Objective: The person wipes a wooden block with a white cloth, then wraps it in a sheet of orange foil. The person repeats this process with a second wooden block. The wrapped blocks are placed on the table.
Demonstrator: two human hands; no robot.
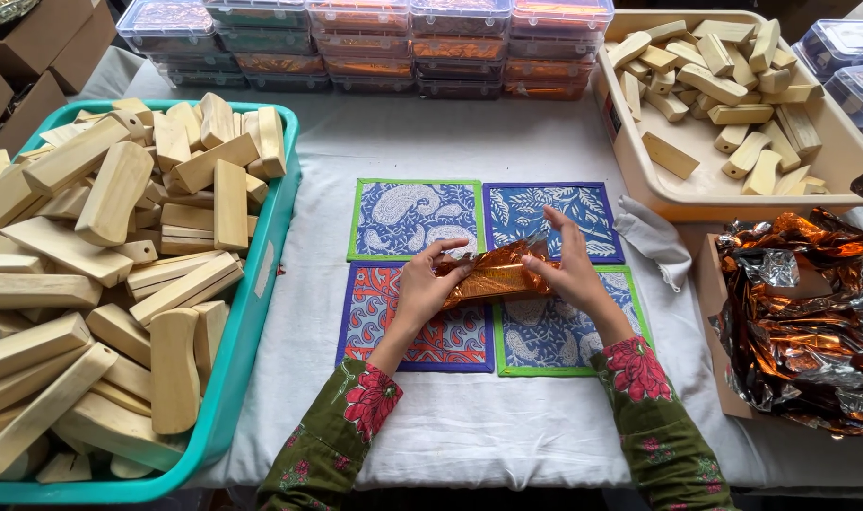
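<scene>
Both hands grasp 1 orange foil-wrapped block (493, 276) above 4 printed cloth mats (412, 218) on the white-covered desk (469, 426): the left hand (429, 281) grips its left end, the right hand (566, 268) pinches its right end. A teal tray (252, 341) of wooden blocks sits left, a beige tray (696, 194) of blocks right, loose orange foil sheets (810, 322) beside it.

head cam | above near table edge (469, 445) | looks down and far | close, height unclear | single view
</scene>
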